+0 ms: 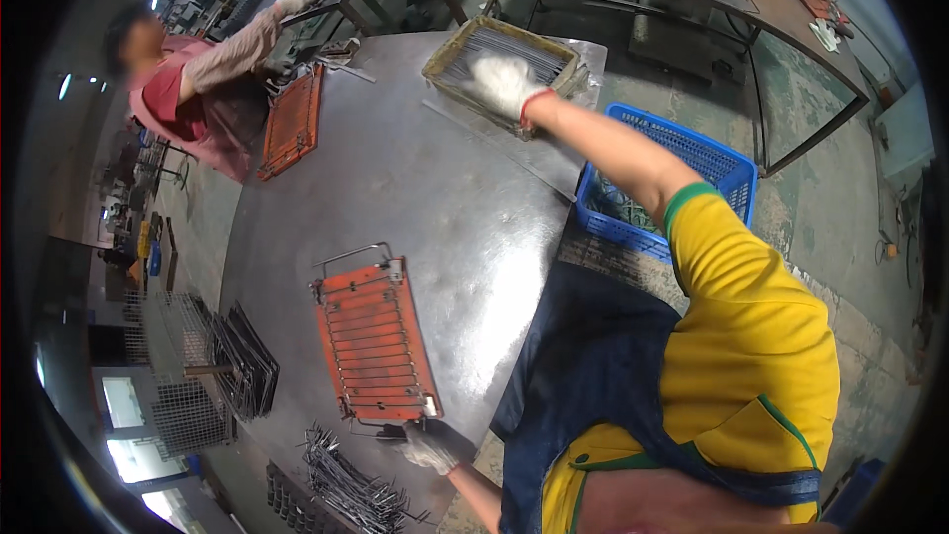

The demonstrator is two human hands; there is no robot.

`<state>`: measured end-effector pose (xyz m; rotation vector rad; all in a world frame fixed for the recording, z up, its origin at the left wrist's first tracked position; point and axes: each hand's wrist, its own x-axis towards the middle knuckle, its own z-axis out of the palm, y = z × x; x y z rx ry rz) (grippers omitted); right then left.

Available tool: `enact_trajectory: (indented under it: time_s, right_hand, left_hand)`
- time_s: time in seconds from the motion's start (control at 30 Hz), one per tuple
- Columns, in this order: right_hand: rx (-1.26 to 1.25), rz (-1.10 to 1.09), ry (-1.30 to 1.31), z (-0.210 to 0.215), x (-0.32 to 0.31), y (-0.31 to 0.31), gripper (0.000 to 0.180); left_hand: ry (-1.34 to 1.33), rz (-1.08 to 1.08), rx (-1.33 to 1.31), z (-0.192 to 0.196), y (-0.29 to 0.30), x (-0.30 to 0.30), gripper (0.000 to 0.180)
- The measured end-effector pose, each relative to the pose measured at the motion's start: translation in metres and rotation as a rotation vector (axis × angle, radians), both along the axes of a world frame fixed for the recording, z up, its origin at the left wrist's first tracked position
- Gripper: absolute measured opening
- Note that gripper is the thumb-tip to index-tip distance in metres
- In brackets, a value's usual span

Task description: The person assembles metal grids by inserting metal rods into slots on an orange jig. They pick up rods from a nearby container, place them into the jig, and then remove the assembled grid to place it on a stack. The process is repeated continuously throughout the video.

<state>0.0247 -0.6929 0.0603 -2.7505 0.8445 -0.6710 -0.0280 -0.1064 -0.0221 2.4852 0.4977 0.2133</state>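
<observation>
One orange fixture (pixel 374 341), oblong, wires laid across its face, flat on the metal table (pixel 272 272); its long axis runs up and down the view, the upper end leaning slightly left; one left hand (pixel 427 449), white-gloved, at the fixture's lower end by the right corner, contact uncertain, and how far its fingers are closed cannot be told; one right hand (pixel 506 85), white-gloved with a red cuff, blurred by motion, over a shallow tray (pixel 567 82) of grey rods (pixel 489 41), which lie along the tray's length; whether it grips any rod cannot be told; from the right hand the fixture lies down and to the left in view, well apart, so the left hand is the nearer to it; one blue basket (pixel 736 173), beside the table, below and right of the tray; one heap of bent wires (pixel 346 483), below the fixture.
</observation>
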Motion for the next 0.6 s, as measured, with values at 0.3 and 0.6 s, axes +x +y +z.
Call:
enact_trajectory:
  time_s: [0.3, 0.6]
  right_hand:
    - [-0.06, 0.008, 0.436, -0.011, 0.043, -0.024, 0.023]
    - [0.344, -0.013, 0.395, 0.034, 0.021, -0.023, 0.02]
  left_hand:
    - [-0.184, -0.022, -0.3, 0.041, -0.04, -0.033, 0.028]
    - [-0.17, -0.033, -0.411, 0.035, -0.009, -0.013, 0.057]
